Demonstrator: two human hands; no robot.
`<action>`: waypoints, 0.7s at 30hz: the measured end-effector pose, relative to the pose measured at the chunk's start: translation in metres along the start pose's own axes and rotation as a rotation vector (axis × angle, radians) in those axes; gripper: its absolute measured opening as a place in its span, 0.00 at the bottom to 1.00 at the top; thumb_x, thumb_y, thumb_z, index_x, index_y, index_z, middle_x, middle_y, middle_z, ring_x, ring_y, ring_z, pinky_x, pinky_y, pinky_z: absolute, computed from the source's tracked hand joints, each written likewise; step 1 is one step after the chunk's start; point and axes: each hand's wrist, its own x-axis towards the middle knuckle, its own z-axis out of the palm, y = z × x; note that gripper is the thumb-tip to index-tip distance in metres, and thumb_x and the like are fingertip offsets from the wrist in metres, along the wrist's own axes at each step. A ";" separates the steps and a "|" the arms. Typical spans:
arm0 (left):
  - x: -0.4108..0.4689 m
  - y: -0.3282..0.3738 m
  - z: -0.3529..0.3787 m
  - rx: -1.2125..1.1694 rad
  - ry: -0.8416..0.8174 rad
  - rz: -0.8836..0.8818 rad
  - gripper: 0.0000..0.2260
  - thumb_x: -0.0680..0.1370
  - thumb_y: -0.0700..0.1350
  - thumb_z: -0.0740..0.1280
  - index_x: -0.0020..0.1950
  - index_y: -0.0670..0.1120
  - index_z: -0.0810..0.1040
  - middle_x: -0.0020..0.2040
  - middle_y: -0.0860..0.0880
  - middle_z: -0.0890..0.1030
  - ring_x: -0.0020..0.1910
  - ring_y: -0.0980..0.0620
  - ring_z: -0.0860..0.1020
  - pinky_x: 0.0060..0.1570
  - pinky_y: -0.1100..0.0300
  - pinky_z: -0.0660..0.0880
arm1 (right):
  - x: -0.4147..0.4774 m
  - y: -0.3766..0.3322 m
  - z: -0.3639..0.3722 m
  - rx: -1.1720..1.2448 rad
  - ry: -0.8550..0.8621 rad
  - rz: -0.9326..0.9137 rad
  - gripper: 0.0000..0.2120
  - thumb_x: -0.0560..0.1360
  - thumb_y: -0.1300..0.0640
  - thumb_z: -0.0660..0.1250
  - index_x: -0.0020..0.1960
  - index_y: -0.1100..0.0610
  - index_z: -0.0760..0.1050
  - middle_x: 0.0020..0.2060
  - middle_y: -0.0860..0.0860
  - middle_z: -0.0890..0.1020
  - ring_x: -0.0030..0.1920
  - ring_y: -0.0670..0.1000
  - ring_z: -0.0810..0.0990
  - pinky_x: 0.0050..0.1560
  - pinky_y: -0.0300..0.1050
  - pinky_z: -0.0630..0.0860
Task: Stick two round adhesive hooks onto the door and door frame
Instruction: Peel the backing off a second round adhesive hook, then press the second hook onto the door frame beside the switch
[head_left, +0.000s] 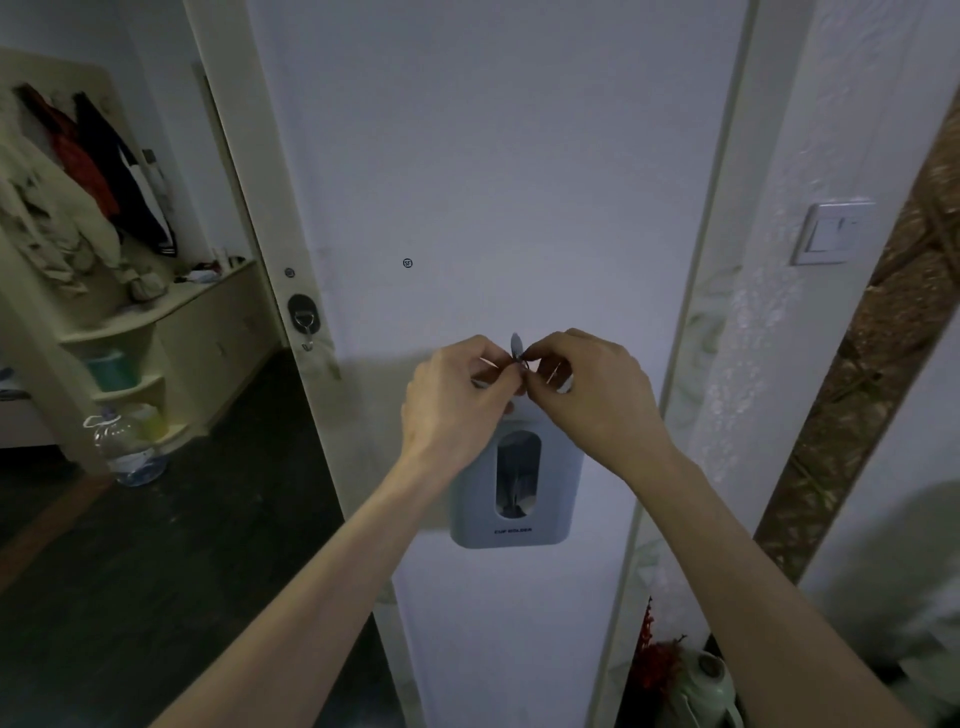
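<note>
We pinch a small round grey adhesive hook between the fingertips of both hands, our left hand closed on it from nine o'clock and our right hand closed on it from three o'clock, thumbs and forefingers meeting at its lower edge; the piece is seen nearly edge-on and is too small for us to tell whether its backing is on. It sits in front of the flat white door, and we cannot tell if it touches the panel. Directly at six o'clock from our hands a grey plastic cup holder with an oval window is fixed to the door, its top hidden behind our wrists. At nine o'clock, on the cream door frame, a round black adhesive hook with a metal hanger is already stuck. At ten o'clock a tiny round mark shows on the door. At two o'clock a white wall switch sits on the textured wall.
</note>
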 end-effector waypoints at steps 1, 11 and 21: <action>0.001 0.000 -0.001 -0.020 0.007 -0.008 0.05 0.80 0.49 0.71 0.44 0.55 0.83 0.40 0.60 0.88 0.36 0.58 0.87 0.48 0.48 0.85 | -0.001 -0.002 -0.002 0.053 -0.008 0.041 0.10 0.79 0.47 0.70 0.57 0.48 0.84 0.45 0.42 0.85 0.45 0.45 0.84 0.48 0.45 0.80; 0.008 0.000 -0.004 -0.309 -0.090 -0.005 0.04 0.83 0.44 0.71 0.50 0.46 0.86 0.42 0.54 0.89 0.40 0.55 0.88 0.43 0.57 0.83 | -0.005 -0.006 -0.021 0.555 -0.081 0.440 0.11 0.80 0.47 0.70 0.47 0.53 0.86 0.38 0.46 0.89 0.36 0.43 0.86 0.37 0.35 0.78; 0.010 0.005 0.033 -0.287 -0.107 0.067 0.06 0.83 0.44 0.70 0.49 0.51 0.86 0.43 0.57 0.88 0.43 0.59 0.85 0.46 0.62 0.80 | -0.015 0.009 -0.040 0.586 -0.143 0.638 0.16 0.80 0.44 0.70 0.48 0.56 0.87 0.38 0.47 0.90 0.31 0.38 0.83 0.31 0.31 0.73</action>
